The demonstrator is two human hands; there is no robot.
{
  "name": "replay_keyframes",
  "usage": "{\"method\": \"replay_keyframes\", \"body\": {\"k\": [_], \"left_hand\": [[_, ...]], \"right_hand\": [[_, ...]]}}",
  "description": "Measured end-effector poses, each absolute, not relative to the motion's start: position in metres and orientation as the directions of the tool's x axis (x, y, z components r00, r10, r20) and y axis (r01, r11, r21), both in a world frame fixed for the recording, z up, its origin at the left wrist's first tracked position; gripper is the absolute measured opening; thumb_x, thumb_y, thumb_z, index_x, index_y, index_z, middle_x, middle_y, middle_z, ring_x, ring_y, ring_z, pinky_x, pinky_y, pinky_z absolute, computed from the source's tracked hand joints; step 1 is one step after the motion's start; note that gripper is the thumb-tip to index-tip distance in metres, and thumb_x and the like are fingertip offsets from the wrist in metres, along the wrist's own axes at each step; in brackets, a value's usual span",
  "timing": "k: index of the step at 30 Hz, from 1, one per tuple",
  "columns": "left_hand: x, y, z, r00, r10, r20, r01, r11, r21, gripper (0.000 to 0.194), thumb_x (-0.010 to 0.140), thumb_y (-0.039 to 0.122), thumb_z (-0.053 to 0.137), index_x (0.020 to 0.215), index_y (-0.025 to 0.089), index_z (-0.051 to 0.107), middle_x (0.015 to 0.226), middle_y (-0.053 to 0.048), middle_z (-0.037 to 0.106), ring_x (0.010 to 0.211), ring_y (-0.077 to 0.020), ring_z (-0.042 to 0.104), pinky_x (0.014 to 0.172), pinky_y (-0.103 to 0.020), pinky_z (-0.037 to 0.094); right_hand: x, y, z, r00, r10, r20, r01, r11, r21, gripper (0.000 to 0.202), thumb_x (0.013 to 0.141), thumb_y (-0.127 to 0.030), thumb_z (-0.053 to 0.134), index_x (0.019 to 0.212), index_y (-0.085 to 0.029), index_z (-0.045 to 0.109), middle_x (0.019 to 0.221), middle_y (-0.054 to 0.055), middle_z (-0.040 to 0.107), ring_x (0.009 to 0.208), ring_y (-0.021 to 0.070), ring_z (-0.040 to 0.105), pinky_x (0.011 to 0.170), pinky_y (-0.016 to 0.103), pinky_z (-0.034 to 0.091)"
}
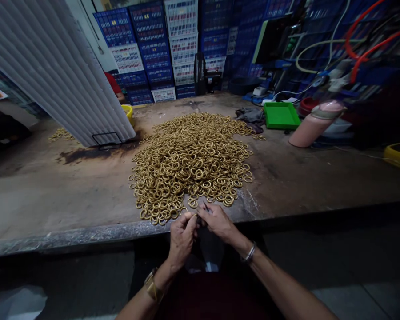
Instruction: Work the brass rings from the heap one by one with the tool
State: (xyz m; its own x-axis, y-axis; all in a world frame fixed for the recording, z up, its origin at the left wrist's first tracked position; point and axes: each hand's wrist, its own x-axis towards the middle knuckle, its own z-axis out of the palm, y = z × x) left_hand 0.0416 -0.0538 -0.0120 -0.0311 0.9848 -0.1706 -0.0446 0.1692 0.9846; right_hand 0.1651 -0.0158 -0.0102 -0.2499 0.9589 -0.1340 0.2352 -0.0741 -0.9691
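Note:
A large heap of gold-coloured metal rings (190, 155) lies on the worktable. At its near edge, my left hand (182, 238) is closed, thumb and fingers pinched on a gold-coloured ring (196, 215) of which only a sliver shows. Close beside it, my right hand (222, 224) is closed around a thin, dark, pointed tool (206, 206); its tip sticks up past the fingers. The fingertips of both hands meet just over the table's front edge, hiding most of what is between them. A loose ring (192, 203) lies just beyond them.
A tall corrugated panel (63, 71) stands at left, a yellow tub (128, 113) behind it. To the right are dark cloths (251, 116), a green tray (282, 115) and a pink bottle (315, 124) with hoses. Stacked crates (153, 44) line the back; a person's red sleeve (112, 83) shows.

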Motion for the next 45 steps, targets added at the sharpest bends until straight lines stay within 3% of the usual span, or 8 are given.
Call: {"method": "replay_keyframes", "body": {"k": [5, 9, 17, 22, 26, 31, 41, 45], "left_hand": [[0.039, -0.055, -0.01, 0.025, 0.962, -0.271, -0.113, 0.272, 0.956, 0.034, 0.073, 0.046, 0.057, 0.086, 0.014, 0.059, 0.065, 0.001, 0.055, 0.046, -0.006, 0.046, 0.043, -0.016, 0.036], [0.036, -0.055, -0.011, 0.095, 0.95, -0.298, -0.138, 0.309, 0.941, 0.032, 0.075, 0.047, 0.054, 0.076, 0.015, 0.053, 0.063, 0.002, 0.054, 0.045, -0.0052, 0.045, 0.042, -0.016, 0.036], [0.037, -0.058, -0.01, 0.186, 0.92, -0.345, -0.344, 0.39, 0.854, 0.031, 0.074, 0.045, 0.057, 0.077, 0.016, 0.049, 0.063, 0.004, 0.05, 0.046, -0.0044, 0.042, 0.041, -0.016, 0.032], [0.038, -0.058, -0.007, 0.162, 0.929, -0.334, -0.38, 0.371, 0.847, 0.031, 0.073, 0.045, 0.058, 0.075, 0.017, 0.046, 0.063, 0.004, 0.051, 0.046, -0.0043, 0.043, 0.043, -0.016, 0.033], [0.038, -0.057, -0.009, 0.118, 0.943, -0.31, -0.35, 0.332, 0.876, 0.033, 0.073, 0.047, 0.058, 0.073, 0.017, 0.046, 0.063, 0.004, 0.051, 0.045, -0.0044, 0.043, 0.043, -0.016, 0.034], [0.037, -0.056, -0.014, 0.108, 0.961, -0.255, -0.243, 0.274, 0.931, 0.033, 0.076, 0.049, 0.054, 0.074, 0.017, 0.047, 0.063, 0.003, 0.051, 0.046, -0.0046, 0.043, 0.044, -0.016, 0.036], [0.035, -0.056, -0.007, 0.118, 0.975, -0.188, -0.097, 0.2, 0.975, 0.033, 0.078, 0.049, 0.049, 0.07, 0.017, 0.048, 0.064, 0.002, 0.05, 0.049, -0.0061, 0.043, 0.049, -0.017, 0.037], [0.033, -0.054, -0.007, 0.115, 0.984, -0.137, -0.058, 0.144, 0.988, 0.034, 0.076, 0.049, 0.051, 0.066, 0.017, 0.049, 0.061, 0.002, 0.049, 0.051, -0.0074, 0.043, 0.05, -0.018, 0.037]], "right_hand": [[0.163, -0.015, -0.012, -0.214, 0.969, -0.125, 0.22, -0.077, -0.972, 0.02, 0.074, -0.033, 0.049, 0.062, -0.016, 0.05, 0.051, -0.005, 0.047, 0.048, 0.0071, 0.04, 0.047, 0.018, 0.033], [0.162, -0.014, -0.014, -0.17, 0.982, -0.082, 0.271, -0.034, -0.962, 0.019, 0.072, -0.03, 0.048, 0.058, -0.017, 0.049, 0.051, -0.005, 0.044, 0.05, 0.0074, 0.039, 0.049, 0.018, 0.033], [0.163, -0.013, -0.012, -0.191, 0.973, -0.126, 0.234, -0.079, -0.969, 0.019, 0.073, -0.03, 0.047, 0.06, -0.016, 0.05, 0.05, -0.005, 0.046, 0.047, 0.0078, 0.038, 0.046, 0.019, 0.032], [0.168, -0.013, -0.017, -0.112, 0.994, 0.02, 0.454, 0.069, -0.888, 0.02, 0.077, -0.028, 0.044, 0.064, -0.017, 0.054, 0.054, -0.002, 0.05, 0.051, 0.0094, 0.043, 0.051, 0.02, 0.033], [0.172, -0.021, -0.015, -0.323, 0.941, 0.098, 0.61, 0.286, -0.739, 0.016, 0.078, -0.022, 0.045, 0.068, -0.019, 0.057, 0.059, -0.001, 0.056, 0.054, 0.0101, 0.047, 0.053, 0.02, 0.032], [0.173, -0.025, -0.011, -0.414, 0.91, 0.029, 0.679, 0.33, -0.656, 0.016, 0.071, -0.011, 0.045, 0.073, -0.02, 0.059, 0.064, -0.001, 0.06, 0.058, 0.011, 0.051, 0.053, 0.02, 0.029], [0.173, -0.024, -0.005, -0.438, 0.899, -0.002, 0.704, 0.342, -0.622, 0.019, 0.07, -0.013, 0.042, 0.076, -0.019, 0.059, 0.065, 0.0, 0.061, 0.058, 0.0122, 0.051, 0.053, 0.021, 0.027], [0.175, -0.021, -0.004, -0.501, 0.865, -0.009, 0.63, 0.358, -0.689, 0.018, 0.072, -0.014, 0.042, 0.075, -0.019, 0.06, 0.066, 0.0, 0.061, 0.059, 0.0118, 0.051, 0.054, 0.02, 0.03]]}}
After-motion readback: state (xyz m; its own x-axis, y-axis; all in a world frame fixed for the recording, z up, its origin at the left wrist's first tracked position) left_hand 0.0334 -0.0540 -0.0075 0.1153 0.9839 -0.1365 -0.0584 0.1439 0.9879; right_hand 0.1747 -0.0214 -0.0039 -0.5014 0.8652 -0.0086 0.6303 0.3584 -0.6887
